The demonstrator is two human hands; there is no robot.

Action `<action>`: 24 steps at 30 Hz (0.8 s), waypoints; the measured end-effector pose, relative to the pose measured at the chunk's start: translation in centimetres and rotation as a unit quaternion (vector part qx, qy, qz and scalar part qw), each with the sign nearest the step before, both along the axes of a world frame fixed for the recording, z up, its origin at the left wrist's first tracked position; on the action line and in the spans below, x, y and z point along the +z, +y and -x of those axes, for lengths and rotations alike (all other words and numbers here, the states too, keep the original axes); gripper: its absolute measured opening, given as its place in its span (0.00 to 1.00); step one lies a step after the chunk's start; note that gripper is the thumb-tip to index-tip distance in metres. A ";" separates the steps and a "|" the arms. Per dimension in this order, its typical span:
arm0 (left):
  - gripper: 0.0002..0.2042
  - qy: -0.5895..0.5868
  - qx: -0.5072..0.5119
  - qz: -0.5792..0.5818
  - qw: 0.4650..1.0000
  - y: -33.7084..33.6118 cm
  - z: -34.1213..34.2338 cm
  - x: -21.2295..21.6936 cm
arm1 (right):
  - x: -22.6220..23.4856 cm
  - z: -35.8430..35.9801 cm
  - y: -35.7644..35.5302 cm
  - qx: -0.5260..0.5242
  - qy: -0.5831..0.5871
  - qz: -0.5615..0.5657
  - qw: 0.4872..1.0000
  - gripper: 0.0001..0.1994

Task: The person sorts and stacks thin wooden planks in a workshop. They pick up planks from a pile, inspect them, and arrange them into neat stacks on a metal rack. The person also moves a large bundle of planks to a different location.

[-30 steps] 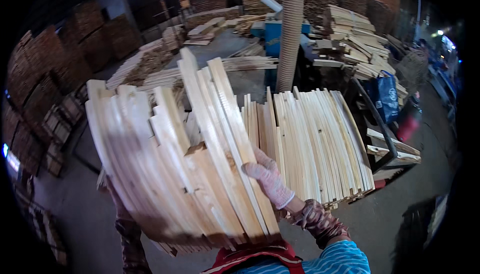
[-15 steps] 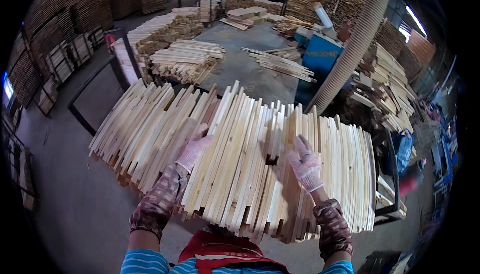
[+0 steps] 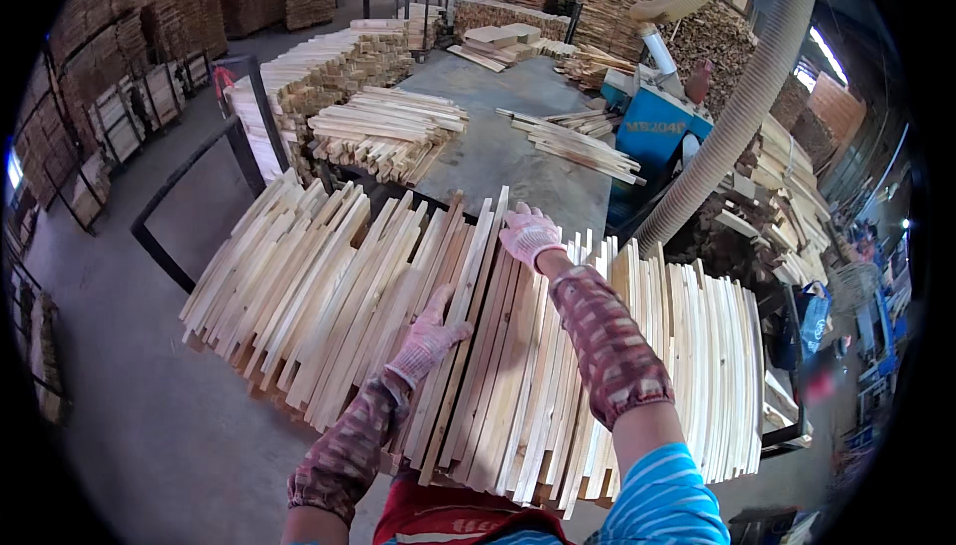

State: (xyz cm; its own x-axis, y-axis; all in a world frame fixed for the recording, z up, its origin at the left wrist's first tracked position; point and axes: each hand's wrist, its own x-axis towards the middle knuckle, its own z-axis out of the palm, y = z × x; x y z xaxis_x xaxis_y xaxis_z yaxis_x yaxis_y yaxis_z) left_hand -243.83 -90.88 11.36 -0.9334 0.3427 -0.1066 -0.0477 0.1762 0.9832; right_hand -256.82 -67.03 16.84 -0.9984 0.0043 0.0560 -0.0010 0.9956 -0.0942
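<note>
A wide layer of pale wooden strips (image 3: 329, 291) lies side by side in front of me, their ends uneven. My left hand (image 3: 431, 336), in a pinkish knit glove, rests on the strips left of the middle with its thumb apart from the fingers. My right hand (image 3: 530, 233), gloved alike, reaches to the far ends of the strips. Its fingers are a little spread and bent down over the wood; their undersides are hidden. Between the hands a long strip (image 3: 460, 371) lies beside a narrow dark gap.
A black metal frame (image 3: 189, 196) rises at the left of the strips. Beyond are stacked wood (image 3: 388, 127), loose boards (image 3: 573, 146), a blue machine (image 3: 652, 141) and a thick ribbed hose (image 3: 742, 112). A blue bag (image 3: 814, 321) hangs at the right.
My right hand has moved left and away from me to the strips' far ends. My left hand has shifted right and nearer to me. Strips in the middle lie differently.
</note>
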 end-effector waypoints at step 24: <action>0.35 -0.147 -0.046 -0.346 0.925 0.0 0.0 -2.9 | 6.6 -18.4 -12.4 -0.121 0.095 0.762 0.629 0.39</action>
State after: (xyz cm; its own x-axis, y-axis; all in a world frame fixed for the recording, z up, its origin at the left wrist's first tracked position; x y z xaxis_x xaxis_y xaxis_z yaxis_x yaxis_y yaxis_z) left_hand -243.84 -90.89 8.48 -0.8623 0.5006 -0.0772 -0.3479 -0.4746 0.8085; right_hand -238.44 -79.44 23.39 -0.9341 0.3479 -0.0801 -0.0212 -0.2782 -0.9603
